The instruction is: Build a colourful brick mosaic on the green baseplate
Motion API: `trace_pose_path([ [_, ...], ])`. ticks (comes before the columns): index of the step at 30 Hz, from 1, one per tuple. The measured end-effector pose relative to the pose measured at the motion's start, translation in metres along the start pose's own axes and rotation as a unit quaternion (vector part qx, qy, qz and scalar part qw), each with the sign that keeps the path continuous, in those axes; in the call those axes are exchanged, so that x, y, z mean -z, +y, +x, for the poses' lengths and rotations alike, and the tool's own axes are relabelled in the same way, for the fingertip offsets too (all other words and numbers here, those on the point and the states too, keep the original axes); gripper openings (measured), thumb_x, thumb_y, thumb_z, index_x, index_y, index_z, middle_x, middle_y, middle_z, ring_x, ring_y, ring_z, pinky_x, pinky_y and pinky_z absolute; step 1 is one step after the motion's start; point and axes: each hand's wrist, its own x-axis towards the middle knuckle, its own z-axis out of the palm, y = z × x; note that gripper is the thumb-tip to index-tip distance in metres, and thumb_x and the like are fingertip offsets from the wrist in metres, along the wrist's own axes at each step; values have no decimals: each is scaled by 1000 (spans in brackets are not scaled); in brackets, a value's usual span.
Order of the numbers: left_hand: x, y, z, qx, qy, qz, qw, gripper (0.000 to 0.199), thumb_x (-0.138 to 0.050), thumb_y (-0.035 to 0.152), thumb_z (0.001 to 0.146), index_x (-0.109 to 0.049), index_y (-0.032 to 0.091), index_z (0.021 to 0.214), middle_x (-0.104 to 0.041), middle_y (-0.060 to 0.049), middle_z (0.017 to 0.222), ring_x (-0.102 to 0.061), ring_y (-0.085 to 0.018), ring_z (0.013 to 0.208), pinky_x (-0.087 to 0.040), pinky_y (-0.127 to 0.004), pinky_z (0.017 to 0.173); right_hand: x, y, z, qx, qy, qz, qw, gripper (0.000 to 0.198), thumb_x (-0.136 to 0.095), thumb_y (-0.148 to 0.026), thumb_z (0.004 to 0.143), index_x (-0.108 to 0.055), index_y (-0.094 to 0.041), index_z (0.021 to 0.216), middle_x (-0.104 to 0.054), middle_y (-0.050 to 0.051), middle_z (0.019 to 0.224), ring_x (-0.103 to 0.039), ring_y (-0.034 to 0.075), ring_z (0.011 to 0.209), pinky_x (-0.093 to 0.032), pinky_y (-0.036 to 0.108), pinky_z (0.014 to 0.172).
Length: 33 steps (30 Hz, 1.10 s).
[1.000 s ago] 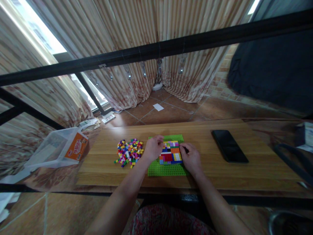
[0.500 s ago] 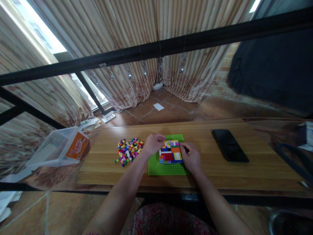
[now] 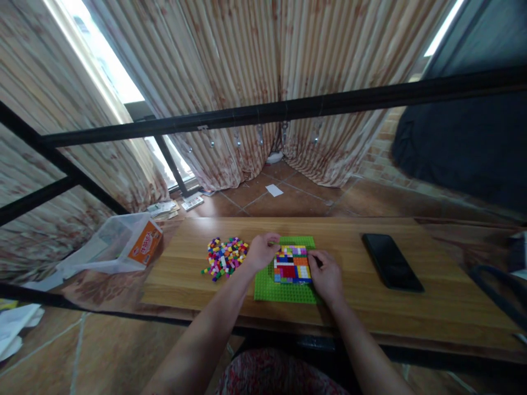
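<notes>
A flat block of multicoloured toy building bricks (image 3: pixel 287 271) sits over the green studded baseplate (image 3: pixel 267 293) on the table. My left hand (image 3: pixel 262 253) is at the block's upper left corner, its fingers curled together. Whatever is between those fingertips is too small to make out. On the opposite side, my right hand (image 3: pixel 327 274) has thumb and forefinger pinched against the block's right edge. To the left of my left hand lies a loose heap of small coloured bricks (image 3: pixel 225 258).
A black phone (image 3: pixel 392 261) lies to the right on the wooden table (image 3: pixel 185 296). Beyond the table's left end stands a clear plastic bin (image 3: pixel 127 241) with an orange label. A black metal bar (image 3: pixel 247 118) crosses in front of the curtains.
The head view has tilted, so the table and everything on it appear lower and slightly further right. Both hands stay at the brick block with little visible finger movement.
</notes>
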Motion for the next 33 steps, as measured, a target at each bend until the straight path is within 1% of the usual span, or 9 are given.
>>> trace_pose_path([
  [2, 12, -3, -10, -3, 29, -3, 1000, 29, -57, 4, 72, -69, 14, 97, -72, -7, 98, -67, -15, 89, -53, -29, 84, 0, 0, 0, -4, -1, 1, 1000, 27, -47, -35, 87, -68, -19, 84, -69, 8, 89, -62, 22, 86, -47, 36, 80],
  [4, 28, -7, -23, -9, 60, -10, 998, 24, -57, 8, 75, -69, 15, 94, -73, -5, 93, -67, -15, 85, -53, -28, 81, 0, 0, 0, -8, -2, 0, 1000, 27, -47, -35, 87, -68, -19, 84, -69, 8, 89, -62, 22, 85, -47, 36, 80],
  [8, 61, -19, -59, -2, 93, -6, 996, 15, -56, 17, 77, -69, 16, 86, -72, -2, 84, -65, -14, 79, -52, -26, 74, 0, 1, -1, -6, 0, -2, 1000, 27, -47, -35, 87, -68, -19, 84, -69, 8, 88, -62, 22, 84, -47, 35, 79],
  [10, 73, -26, -77, 13, 107, -8, 994, 15, -56, 19, 78, -68, 16, 86, -72, -3, 86, -66, -15, 80, -52, -26, 74, 0, 1, -1, -8, 4, -4, 1000, 27, -47, -35, 87, -68, -19, 84, -69, 8, 88, -61, 22, 84, -47, 36, 80],
  [12, 80, -31, -92, 27, 105, 24, 994, 15, -56, 18, 77, -68, 16, 87, -72, -3, 85, -65, -14, 76, -51, -26, 72, 0, 2, -1, -13, 6, -6, 1000, 27, -48, -36, 86, -69, -19, 84, -69, 8, 89, -61, 22, 85, -47, 36, 80],
  [18, 84, -32, -117, 25, 84, 152, 985, 19, -58, 10, 75, -68, 18, 88, -71, -4, 89, -65, -16, 82, -51, -29, 78, 1, 1, -1, -14, 3, -14, 1000, 27, -48, -37, 86, -69, -19, 83, -69, 8, 89, -62, 23, 86, -47, 37, 81],
  [22, 86, -32, -122, 36, 76, 228, 970, 22, -54, 4, 74, -67, 18, 85, -67, -3, 83, -62, -15, 77, -49, -28, 74, 2, 1, -1, -23, 4, -5, 1000, 28, -49, -37, 85, -69, -18, 83, -69, 8, 88, -62, 22, 84, -47, 37, 80],
  [28, 84, -44, -127, 33, 59, 280, 958, 20, -56, 4, 72, -65, 18, 83, -64, -4, 84, -59, -17, 84, -47, -30, 78, 2, 4, -2, -19, -3, -8, 1000, 29, -49, -39, 85, -68, -18, 83, -68, 8, 87, -62, 22, 83, -47, 36, 78],
  [33, 76, -47, -125, 17, 67, 274, 959, 23, -55, 6, 75, -64, 20, 92, -65, -3, 89, -59, -19, 88, -47, -31, 78, 2, 7, -2, -15, -1, -13, 1000, 28, -48, -39, 85, -68, -20, 83, -69, 7, 87, -62, 22, 82, -47, 36, 77],
])
